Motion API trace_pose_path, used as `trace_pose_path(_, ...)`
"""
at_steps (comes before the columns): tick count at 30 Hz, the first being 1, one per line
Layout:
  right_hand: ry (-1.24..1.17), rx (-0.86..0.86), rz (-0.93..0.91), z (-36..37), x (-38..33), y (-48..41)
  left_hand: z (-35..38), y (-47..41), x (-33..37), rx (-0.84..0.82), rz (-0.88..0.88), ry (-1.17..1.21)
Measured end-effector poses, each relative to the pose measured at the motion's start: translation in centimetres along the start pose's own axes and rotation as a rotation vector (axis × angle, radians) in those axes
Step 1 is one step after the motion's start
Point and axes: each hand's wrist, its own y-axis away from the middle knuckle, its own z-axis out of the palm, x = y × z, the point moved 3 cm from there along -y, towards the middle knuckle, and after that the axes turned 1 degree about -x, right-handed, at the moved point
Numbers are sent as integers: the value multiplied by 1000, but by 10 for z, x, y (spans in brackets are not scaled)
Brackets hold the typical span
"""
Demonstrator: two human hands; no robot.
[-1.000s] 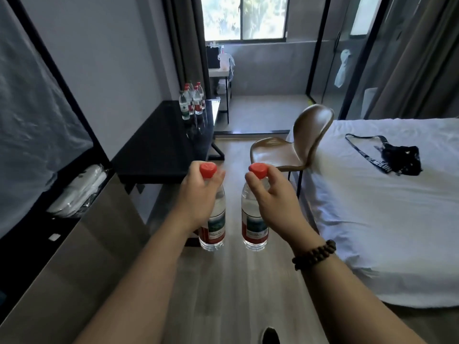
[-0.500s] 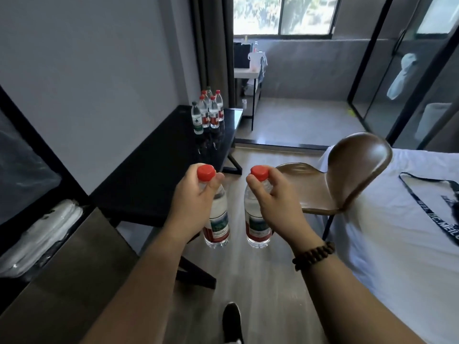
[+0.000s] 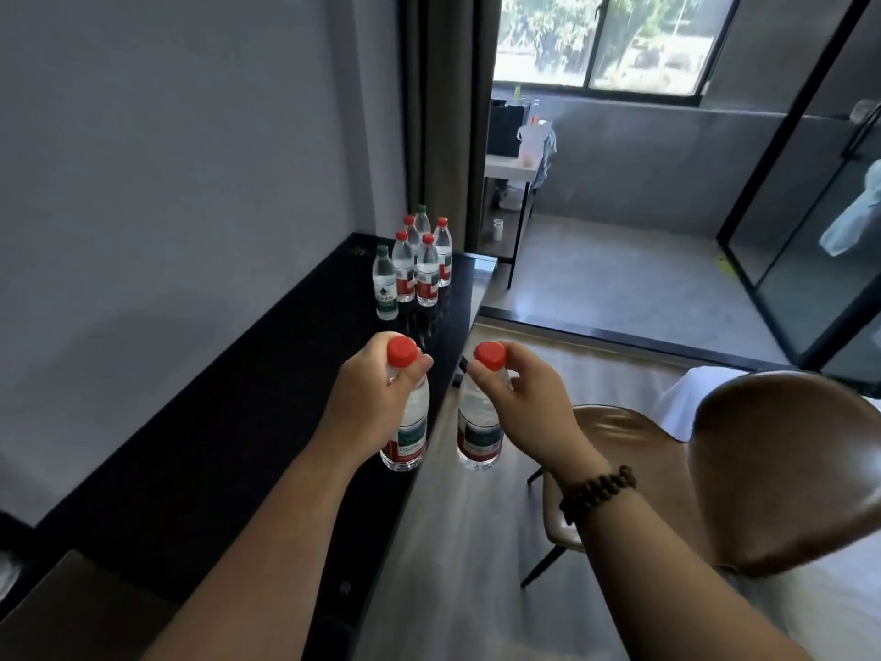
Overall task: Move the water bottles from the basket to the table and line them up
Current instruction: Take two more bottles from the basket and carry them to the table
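My left hand [image 3: 369, 398] grips the neck of a clear red-capped water bottle [image 3: 408, 434], held upright over the right edge of the black table [image 3: 248, 422]. My right hand [image 3: 522, 398] pinches the neck of a second red-capped bottle [image 3: 479, 438], which hangs over the wooden floor just right of the table. At the table's far end stand several bottles [image 3: 414, 267] in a tight cluster, most with red caps, two with green caps. No basket is in view.
A brown leather chair [image 3: 743, 469] stands close on the right, with a white bed [image 3: 686, 403] behind it. A grey wall runs along the table's left side. A dark curtain [image 3: 443, 112], a small side table [image 3: 510, 169] and a glass partition [image 3: 810, 207] lie beyond.
I have walked forward along the table, both bottles still in my hands. The cluster at the far end is nearer, and my left bottle is over the table edge.
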Motion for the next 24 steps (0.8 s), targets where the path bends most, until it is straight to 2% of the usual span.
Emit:
trace_pose_path(10,28,-206,-66,45,66,-214,28,-163,-49,91,-132,-135)
trace_pose_path(19,43,-547,-131,104,143,-408,74,-300,-105,244,-420,-181)
trace_pose_path(24,137,-713,-183,135,169,-489,95,-360,-127,319,-533,-214)
